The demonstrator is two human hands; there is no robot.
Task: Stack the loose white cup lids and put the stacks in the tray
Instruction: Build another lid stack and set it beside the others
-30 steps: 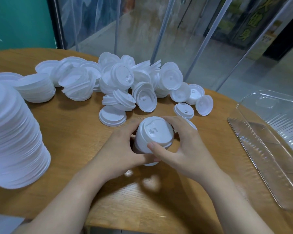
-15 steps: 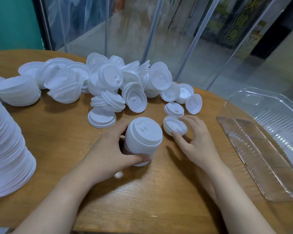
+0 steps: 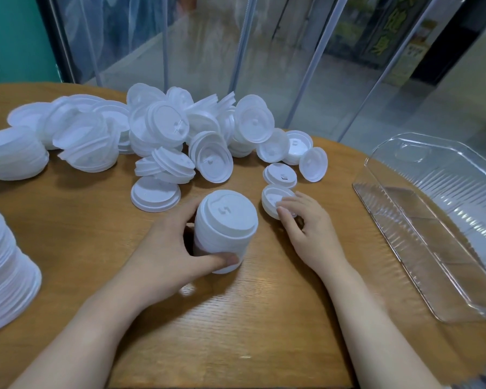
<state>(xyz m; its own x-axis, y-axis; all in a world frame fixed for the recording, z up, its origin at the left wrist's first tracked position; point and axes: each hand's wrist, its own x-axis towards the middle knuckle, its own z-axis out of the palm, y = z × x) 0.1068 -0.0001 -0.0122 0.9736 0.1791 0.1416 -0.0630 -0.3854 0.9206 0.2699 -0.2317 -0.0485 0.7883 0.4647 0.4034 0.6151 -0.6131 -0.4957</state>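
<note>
1. My left hand (image 3: 163, 248) is wrapped around the small stack (image 3: 225, 228) of white lids. The fingers curl behind it and the thumb presses the front, low down. The stack stands on the wooden table (image 3: 236, 318), right in front of me.

2. My right hand (image 3: 306, 228) is on one loose lid (image 3: 272, 199) just beside the stack. The fingertips (image 3: 282, 204) bend down onto its near edge. I cannot tell if the thumb is under the lid, so I think it is touched but not lifted.

3. To do this step well, I would pinch the lid by its rim, with the thumb on one side and the fingers on the other. These lids look thin and bendy, so a soft pinch should be enough.

4. I would check which way up it lies. It should face the same way as the top of the stack, bump side up, or it will not sit flat.

5. I would keep my left hand low and tight so the stack does not tip when the new lid is pushed on.

6. I would set the lid straight on top and press gently until it sits even.

7. The big pile of lids (image 3: 180, 141) waits at the back of the table. The clear tray (image 3: 404, 220) sits well apart on my right, and I see no lids in it, so lots of work is left.
</note>
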